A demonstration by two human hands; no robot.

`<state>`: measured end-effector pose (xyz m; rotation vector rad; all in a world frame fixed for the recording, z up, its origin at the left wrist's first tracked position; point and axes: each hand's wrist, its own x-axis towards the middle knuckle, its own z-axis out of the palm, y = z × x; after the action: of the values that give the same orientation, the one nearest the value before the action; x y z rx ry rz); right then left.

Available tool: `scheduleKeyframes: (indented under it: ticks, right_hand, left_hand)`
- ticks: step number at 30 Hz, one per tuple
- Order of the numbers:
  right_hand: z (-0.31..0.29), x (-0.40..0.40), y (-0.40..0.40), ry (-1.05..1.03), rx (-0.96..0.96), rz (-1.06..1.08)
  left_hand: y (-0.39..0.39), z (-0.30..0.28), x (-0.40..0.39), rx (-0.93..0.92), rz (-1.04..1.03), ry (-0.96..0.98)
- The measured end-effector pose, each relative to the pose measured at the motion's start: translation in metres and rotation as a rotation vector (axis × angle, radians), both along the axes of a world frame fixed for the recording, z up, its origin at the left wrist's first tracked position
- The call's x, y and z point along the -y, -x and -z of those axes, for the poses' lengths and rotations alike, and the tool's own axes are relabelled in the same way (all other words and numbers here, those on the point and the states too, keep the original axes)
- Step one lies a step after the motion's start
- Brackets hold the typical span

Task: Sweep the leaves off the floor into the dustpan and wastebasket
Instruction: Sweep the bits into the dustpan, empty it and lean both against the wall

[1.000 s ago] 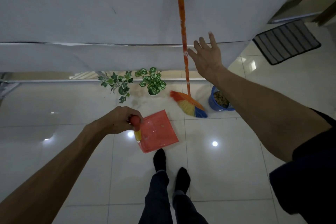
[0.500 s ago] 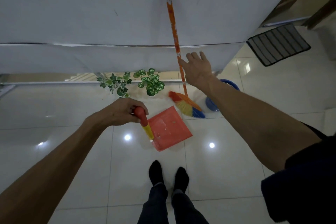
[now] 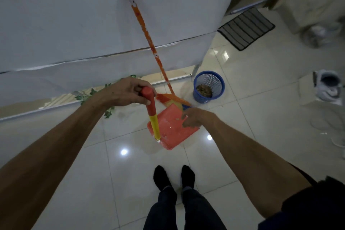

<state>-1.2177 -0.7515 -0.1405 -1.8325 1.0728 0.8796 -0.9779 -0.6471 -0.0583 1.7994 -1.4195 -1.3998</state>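
The orange dustpan (image 3: 170,134) hangs tilted above the tile floor. My left hand (image 3: 127,92) grips the red top of its red-and-yellow handle (image 3: 152,112). My right hand (image 3: 196,117) is at the pan's right rim, fingers curled over the edge. The broom (image 3: 147,35), with an orange stick and green cap, leans against the white wall; its coloured bristles (image 3: 168,98) sit on the floor behind the pan. A blue mesh wastebasket (image 3: 221,84) stands to the right with brown leaves inside. Green leafy sprigs (image 3: 87,96) lie by the wall, partly hidden behind my left arm.
A dark striped mat (image 3: 246,28) lies at the back right by a doorway. White shoes (image 3: 328,87) and a cable sit at the far right. My feet in black socks (image 3: 173,175) stand just behind the pan on glossy tiles.
My right hand dropped from near the broom stick down to the dustpan's rim. My left hand lifted the dustpan and swung it right, toward the wastebasket. The view shifted right.
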Motion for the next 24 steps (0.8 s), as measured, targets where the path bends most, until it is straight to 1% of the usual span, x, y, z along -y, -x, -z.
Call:
scheduleKeyframes:
  ticks: [3,4,8,10,11,13,15,17,18,20,22,24]
  right_hand:
    - [0.022,-0.007,0.029,-0.002,-0.09,0.012]
    - [0.029,-0.007,0.039,-0.006,-0.093,0.065]
    - [0.043,-0.006,0.078,-0.097,-0.038,0.249]
    - [0.047,-0.005,0.094,-0.086,0.006,0.299]
    - [0.048,-0.003,0.1,-0.076,0.029,0.356]
    - [0.052,0.001,0.111,-0.088,0.071,0.574]
    - [0.057,0.01,0.119,-0.163,0.115,0.902]
    - [0.058,0.019,0.125,-0.286,0.204,1.248]
    - [0.056,0.024,0.128,-0.339,0.246,1.384]
    - [0.052,0.034,0.131,-0.429,0.326,1.541]
    - [0.048,0.045,0.13,-0.517,0.413,1.631]
    - [0.045,0.059,0.127,-0.559,0.484,1.707]
  left_hand:
    - [0.016,-0.01,0.02,-0.032,0.027,0.02]
    - [0.022,-0.012,0.026,-0.035,0.028,0.034]
    - [0.048,-0.014,0.048,-0.067,-0.012,0.088]
    - [0.06,-0.013,0.058,-0.103,-0.034,0.085]
    - [0.065,-0.013,0.063,-0.113,-0.043,0.087]
    - [0.075,-0.014,0.073,-0.124,-0.07,0.105]
    - [0.085,-0.015,0.083,-0.139,-0.118,0.127]
    - [0.095,-0.017,0.094,-0.161,-0.182,0.149]
    - [0.1,-0.017,0.099,-0.174,-0.221,0.161]
    - [0.109,-0.016,0.11,-0.192,-0.279,0.184]
    - [0.119,-0.016,0.12,-0.21,-0.316,0.197]
    - [0.129,-0.016,0.129,-0.227,-0.347,0.203]
